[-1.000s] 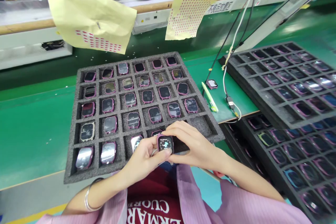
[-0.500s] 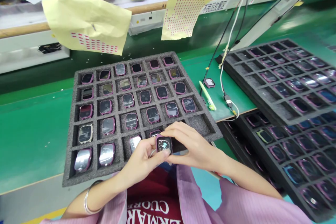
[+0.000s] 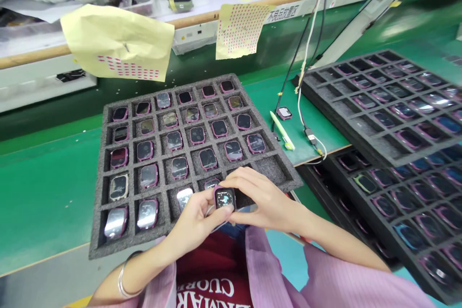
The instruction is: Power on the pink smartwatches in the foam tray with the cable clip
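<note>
A purple-framed smartwatch (image 3: 224, 197) with a lit screen is held between both hands over the front edge of a grey foam tray (image 3: 94, 238). My left hand (image 3: 195, 216) pinches its left side, with the thumb at the lower edge of the screen. Fingers of my right hand (image 3: 262, 198) curl round the top and right side. A white cable shows beside the left fingers; where it ends is hidden. Several more watches lie in the tray's compartments, such as a pale-framed watch (image 3: 119, 187). The hands cover part of the front row.
On the green bench (image 3: 46, 192), a light green pen (image 3: 282, 131) and a small watch (image 3: 284, 112) lie right of the tray. Cables (image 3: 301, 72) hang down there. More filled foam trays (image 3: 361, 130) are at the right. Yellow paper sheets (image 3: 119, 41) hang from the shelf edge.
The camera view has shifted slightly, so the background sits a little differently. Both hands keep the same hold on the smartwatch, and its screen stays lit.
</note>
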`<act>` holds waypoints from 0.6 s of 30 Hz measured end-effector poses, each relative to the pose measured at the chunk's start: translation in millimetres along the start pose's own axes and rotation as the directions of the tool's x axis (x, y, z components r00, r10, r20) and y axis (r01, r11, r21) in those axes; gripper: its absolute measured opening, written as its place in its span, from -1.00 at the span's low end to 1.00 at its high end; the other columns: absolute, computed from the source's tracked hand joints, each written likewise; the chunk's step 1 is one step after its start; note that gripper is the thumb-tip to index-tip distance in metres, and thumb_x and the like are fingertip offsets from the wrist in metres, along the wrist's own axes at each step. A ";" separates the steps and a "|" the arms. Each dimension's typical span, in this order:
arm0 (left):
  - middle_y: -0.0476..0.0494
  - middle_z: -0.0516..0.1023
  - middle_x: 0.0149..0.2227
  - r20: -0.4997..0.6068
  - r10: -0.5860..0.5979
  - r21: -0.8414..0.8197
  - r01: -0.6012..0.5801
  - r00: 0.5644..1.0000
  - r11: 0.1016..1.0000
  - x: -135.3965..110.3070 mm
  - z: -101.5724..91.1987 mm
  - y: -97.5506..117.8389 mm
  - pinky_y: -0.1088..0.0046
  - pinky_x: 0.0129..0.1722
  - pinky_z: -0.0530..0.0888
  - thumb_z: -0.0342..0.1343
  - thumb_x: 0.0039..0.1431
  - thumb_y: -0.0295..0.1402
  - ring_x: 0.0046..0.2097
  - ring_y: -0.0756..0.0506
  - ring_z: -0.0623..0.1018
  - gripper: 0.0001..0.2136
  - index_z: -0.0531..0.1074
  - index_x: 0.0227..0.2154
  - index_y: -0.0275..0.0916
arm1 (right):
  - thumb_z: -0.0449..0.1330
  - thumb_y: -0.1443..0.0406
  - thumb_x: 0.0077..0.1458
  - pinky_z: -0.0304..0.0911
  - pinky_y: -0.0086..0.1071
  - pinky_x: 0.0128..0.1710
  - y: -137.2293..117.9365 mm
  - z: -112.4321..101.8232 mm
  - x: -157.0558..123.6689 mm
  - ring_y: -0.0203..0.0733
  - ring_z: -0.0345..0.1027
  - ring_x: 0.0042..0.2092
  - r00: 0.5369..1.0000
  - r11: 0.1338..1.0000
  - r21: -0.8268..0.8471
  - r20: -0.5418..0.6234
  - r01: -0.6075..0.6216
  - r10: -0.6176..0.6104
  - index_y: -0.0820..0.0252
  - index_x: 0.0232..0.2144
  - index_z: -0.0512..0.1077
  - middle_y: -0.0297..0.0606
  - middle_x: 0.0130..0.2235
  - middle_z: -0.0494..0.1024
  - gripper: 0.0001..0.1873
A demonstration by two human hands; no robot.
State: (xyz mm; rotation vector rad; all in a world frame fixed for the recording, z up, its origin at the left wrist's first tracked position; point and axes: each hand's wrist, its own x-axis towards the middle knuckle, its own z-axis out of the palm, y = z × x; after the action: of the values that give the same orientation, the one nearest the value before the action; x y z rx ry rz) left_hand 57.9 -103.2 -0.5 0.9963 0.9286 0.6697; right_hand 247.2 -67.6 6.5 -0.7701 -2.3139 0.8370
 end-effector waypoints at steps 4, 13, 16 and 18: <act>0.06 0.23 -0.52 -0.007 0.032 0.011 -0.032 0.999 0.999 0.5 2.6 -0.1 0.58 -0.53 0.16 0.14 0.17 -0.28 -0.51 0.08 0.16 -0.81 0.37 -0.37 -0.34 | 0.30 0.25 0.10 0.28 -0.18 -0.13 -0.1 2.6 -1.4 -0.04 0.31 -0.14 1.000 1.000 -0.007 -0.004 0.006 -0.006 0.31 -0.09 0.34 -0.08 -0.18 0.44 -0.63; 0.03 0.34 -0.45 0.013 -0.068 0.062 0.068 0.998 0.996 -7.9 10.4 -0.2 0.59 -0.51 0.25 0.24 0.06 -0.30 -0.50 0.08 0.26 -0.77 0.39 -0.26 -0.28 | 0.35 0.22 0.05 0.27 -0.19 -0.06 -1.1 -40.8 -19.4 -0.05 0.32 -0.08 0.985 0.999 0.044 -0.171 -0.031 0.039 0.23 -0.07 0.35 -0.11 -0.11 0.41 -0.57; -0.04 0.41 -0.43 -0.111 -0.045 -0.011 0.044 0.993 0.999 -13.2 15.7 -5.9 0.58 -0.50 0.33 0.22 0.08 -0.16 -0.47 0.04 0.36 -0.69 0.42 -0.23 -0.29 | 0.35 0.25 0.05 0.26 -0.11 -0.03 6.5 -70.5 -39.7 -0.02 0.32 -0.07 0.965 0.972 -0.137 -0.209 -0.191 0.160 0.22 -0.05 0.35 -0.10 -0.12 0.42 -0.57; -0.14 0.49 -0.28 -0.245 0.004 -0.113 -0.033 0.970 0.993 -15.3 20.8 -9.6 0.51 -0.33 0.44 0.24 0.04 -0.12 -0.29 -0.06 0.49 -0.59 0.40 -0.11 -0.24 | 0.29 0.32 0.09 0.20 0.00 0.02 1.0 -76.8 -52.7 0.05 0.26 0.02 0.961 0.923 -0.281 -0.161 -0.264 0.226 0.25 -0.03 0.35 -0.02 -0.04 0.39 -0.61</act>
State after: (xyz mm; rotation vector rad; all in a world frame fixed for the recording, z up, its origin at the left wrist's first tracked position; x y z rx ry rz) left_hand 69.9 -128.0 0.8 0.8318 1.0831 0.8666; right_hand 333.9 -73.2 40.0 -1.2300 -2.2873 0.5220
